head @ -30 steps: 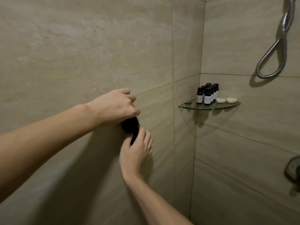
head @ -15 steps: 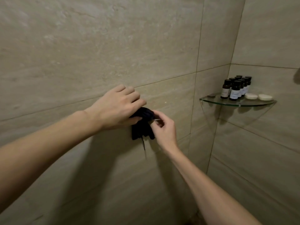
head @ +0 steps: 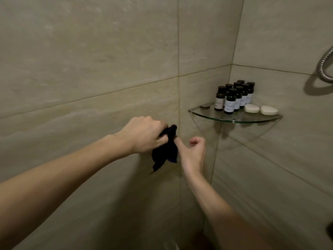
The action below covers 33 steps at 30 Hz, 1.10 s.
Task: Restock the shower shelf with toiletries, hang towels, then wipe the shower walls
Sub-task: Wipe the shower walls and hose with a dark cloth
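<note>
Cloth (head: 164,152), small, black and bunched, is the thing in play. It sits against the tiled wall (head: 90,69), just left of a vertical grout line and well short of the corner. Its upper part is swallowed by the left hand (head: 145,135), and its lower folds hang free below the fist in a ragged point. It looks light, limp and without any stiffness of its own (a rag of this sort takes whatever shape the palm gives it), so it should neither slip nor suffer from a hard squeeze. It will wipe well only if a flat pad of it lies between palm and tile; held as a wad, little of it meets the wall. The best hold, I judge, is over the bunched top with the loose tail spread out under the palm. The left hand's fingers (head: 161,139) are curled tight round the wad, knuckles toward the camera. The right hand (head: 194,152) is just beside the hanging folds, on their right. Its fingers are curled into the palm with nothing seen in them, and its thumb (head: 177,143) reaches out to the cloth's edge, touching or nearly so; I cannot tell which. Off to the right, the glass corner shelf (head: 234,120) carries a cluster of dark bottles (head: 229,103) and two pale soap bars (head: 252,108), so the restocking looks done.
</note>
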Available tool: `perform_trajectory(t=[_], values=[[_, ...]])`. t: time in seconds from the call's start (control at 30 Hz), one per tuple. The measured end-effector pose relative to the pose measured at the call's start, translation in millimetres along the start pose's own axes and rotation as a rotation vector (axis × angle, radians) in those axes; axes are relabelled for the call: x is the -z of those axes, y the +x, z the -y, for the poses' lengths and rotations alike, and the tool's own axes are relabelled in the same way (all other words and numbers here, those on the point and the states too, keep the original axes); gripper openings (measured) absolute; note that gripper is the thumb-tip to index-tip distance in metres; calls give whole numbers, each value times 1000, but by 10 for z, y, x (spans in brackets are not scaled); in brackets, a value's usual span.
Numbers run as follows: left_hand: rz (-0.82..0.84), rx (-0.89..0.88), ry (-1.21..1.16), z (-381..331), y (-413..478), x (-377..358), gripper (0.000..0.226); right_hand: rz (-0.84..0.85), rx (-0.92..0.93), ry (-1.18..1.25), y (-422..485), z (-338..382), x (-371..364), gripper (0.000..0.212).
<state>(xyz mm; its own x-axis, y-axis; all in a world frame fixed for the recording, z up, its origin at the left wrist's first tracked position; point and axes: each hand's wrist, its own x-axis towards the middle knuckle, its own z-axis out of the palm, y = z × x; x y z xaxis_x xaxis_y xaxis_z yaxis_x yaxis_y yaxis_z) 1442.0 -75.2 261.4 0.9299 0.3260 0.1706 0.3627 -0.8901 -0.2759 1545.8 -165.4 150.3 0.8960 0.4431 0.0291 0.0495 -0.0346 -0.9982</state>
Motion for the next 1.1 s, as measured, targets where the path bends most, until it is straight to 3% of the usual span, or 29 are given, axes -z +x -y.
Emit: perform_trajectory(t=[0.03, 0.1, 0.2, 0.3, 0.43, 0.57, 0.7, 0.8, 0.87, 0.9, 1.03, 1.1], values=[[36, -23, 23, -140, 102, -81, 29, -26, -93, 10, -18, -89, 58, 35], [73, -91, 36, -411, 274, -254, 28, 113, -361, 293, 3, -236, 142, 30], [101, -221, 39, -740, 436, -493, 27, 301, -735, 772, 166, -304, 334, 51], [117, -277, 23, -929, 544, -658, 28, 314, -859, 982, 400, -335, 536, 61], [20, -296, -28, -915, 682, -764, 31, 263, -895, 1049, 655, -361, 597, 37], [-34, -339, 54, -705, 753, -726, 46, 62, -751, 893, 1017, -405, 460, 21], [-181, -266, 223, -192, 682, -370, 46, -204, -283, 570, 1343, -345, 303, 54], [-272, -270, 297, 118, 465, -141, 31, -175, -22, 355, 1650, -290, 51, 64], [-299, -280, 308, 240, 268, -53, 27, -177, 47, 208, 1798, -362, -208, 87], [-303, -278, 314, 298, 169, -27, 27, -203, 52, 142, 1836, -421, -326, 88], [-242, -317, 375, 514, -137, 2, 25, -287, 232, 79, 1587, -553, -508, 72], [-217, -350, 403, 583, -208, -10, 24, -238, 352, 29, 1241, -626, -623, 72]])
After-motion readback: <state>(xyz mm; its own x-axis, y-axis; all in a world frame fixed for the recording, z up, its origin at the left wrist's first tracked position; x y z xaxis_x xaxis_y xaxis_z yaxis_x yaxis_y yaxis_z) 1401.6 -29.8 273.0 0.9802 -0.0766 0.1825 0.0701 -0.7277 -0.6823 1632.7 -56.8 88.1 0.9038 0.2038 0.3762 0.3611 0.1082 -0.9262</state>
